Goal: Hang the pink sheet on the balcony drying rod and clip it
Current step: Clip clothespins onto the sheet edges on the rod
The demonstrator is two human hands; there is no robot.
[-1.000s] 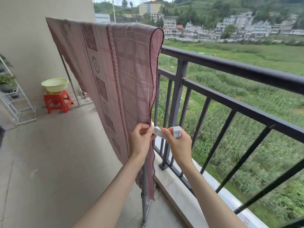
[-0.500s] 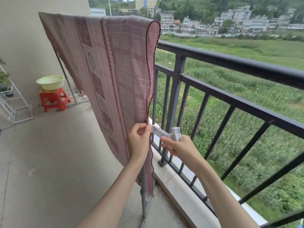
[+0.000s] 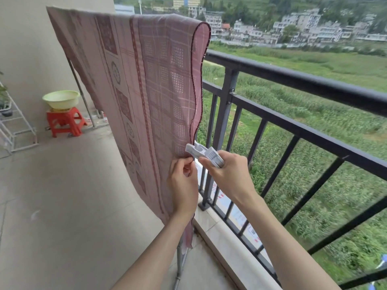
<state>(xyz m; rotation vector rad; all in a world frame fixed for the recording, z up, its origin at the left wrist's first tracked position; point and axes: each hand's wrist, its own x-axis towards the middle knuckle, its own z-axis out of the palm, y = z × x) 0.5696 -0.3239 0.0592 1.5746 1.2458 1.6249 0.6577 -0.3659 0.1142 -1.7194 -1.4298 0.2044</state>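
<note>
The pink patterned sheet point(image 3: 150, 84) hangs folded over the top of a drying rack, whose rod is hidden under the cloth. My left hand point(image 3: 183, 181) pinches the sheet's right edge at about mid height. Just to the right, my right hand point(image 3: 227, 174) grips a white plastic clip point(image 3: 204, 153). The clip's jaws sit over the sheet's edge right above my left fingers. The rack's grey leg point(image 3: 180, 266) shows below the sheet's lower corner.
A dark metal balcony railing point(image 3: 293, 80) runs along the right, close behind the sheet. At the far left stand a red stool point(image 3: 65, 124) with a pale green basin point(image 3: 61, 99) and a white wire plant rack point(image 3: 14, 126). Bare concrete floor point(image 3: 62, 195) lies to the left.
My right hand has brought the clip left and up onto the sheet's edge. My left hand keeps its pinch on the edge, just below the clip.
</note>
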